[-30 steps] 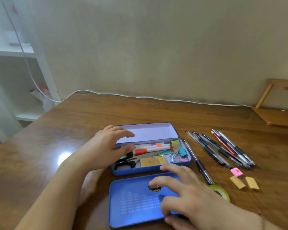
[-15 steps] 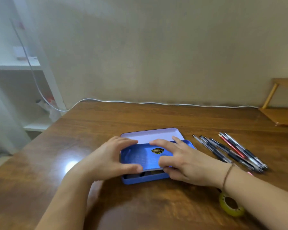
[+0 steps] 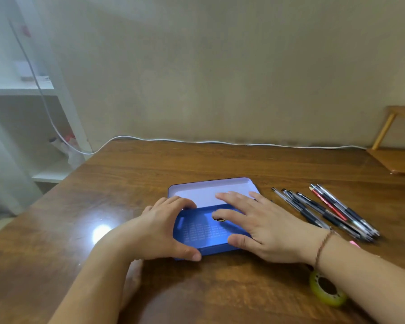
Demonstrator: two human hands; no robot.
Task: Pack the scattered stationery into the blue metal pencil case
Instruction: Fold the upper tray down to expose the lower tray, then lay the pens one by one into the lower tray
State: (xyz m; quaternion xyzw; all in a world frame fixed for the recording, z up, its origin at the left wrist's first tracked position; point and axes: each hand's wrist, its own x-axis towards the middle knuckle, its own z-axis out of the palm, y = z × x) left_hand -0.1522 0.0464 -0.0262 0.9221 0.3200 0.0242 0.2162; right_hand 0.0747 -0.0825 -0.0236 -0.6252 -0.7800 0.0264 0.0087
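The blue metal pencil case (image 3: 211,250) lies mid-table with its lid (image 3: 204,191) open behind, pale inside facing up. A blue inner tray (image 3: 204,230) sits over the case's lower compartment and hides its contents. My left hand (image 3: 159,230) clasps the case's left end, thumb on the front edge and fingers over the back. My right hand (image 3: 267,228) lies spread on the tray's right half, thumb at its front edge. Several pens (image 3: 325,211) lie in a row to the right.
A yellow-green tape roll (image 3: 326,292) lies by my right forearm, and a pink eraser (image 3: 354,243) shows just past the wrist. A white cable (image 3: 220,141) runs along the table's far edge. A wooden stand (image 3: 398,157) is at the far right, white shelves (image 3: 21,92) at the left.
My right hand carried the blue tray from the table in front of the case onto the case, covering the scissors, marker and notes. My left hand stayed on the case's left end.
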